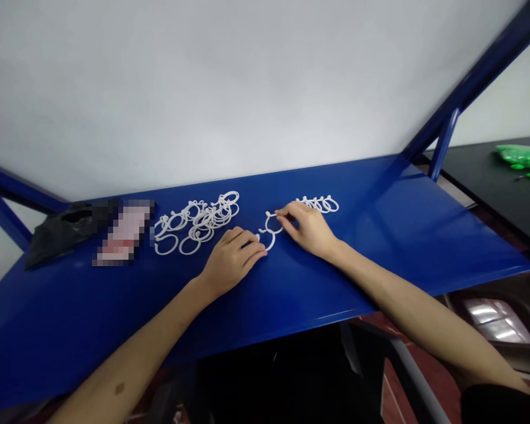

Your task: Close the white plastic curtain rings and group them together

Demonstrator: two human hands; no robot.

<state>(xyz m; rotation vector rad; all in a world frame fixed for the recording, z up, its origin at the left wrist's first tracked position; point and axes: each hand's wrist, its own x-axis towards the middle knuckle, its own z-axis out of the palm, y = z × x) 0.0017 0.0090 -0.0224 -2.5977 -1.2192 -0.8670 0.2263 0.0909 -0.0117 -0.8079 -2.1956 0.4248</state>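
A white plastic ring lies on the blue shelf between my two hands. My left hand rests knuckles up with its fingers curled, fingertips pinching the ring's lower left end. My right hand pinches the ring's upper right side with bent fingers. A loose pile of white rings lies to the left of my left hand. A short row of joined white rings sits just behind my right hand.
A black plastic bag and a blurred flat object lie at the shelf's left. Blue frame struts rise at the right. A black table with green items stands beyond. A white wall backs the shelf.
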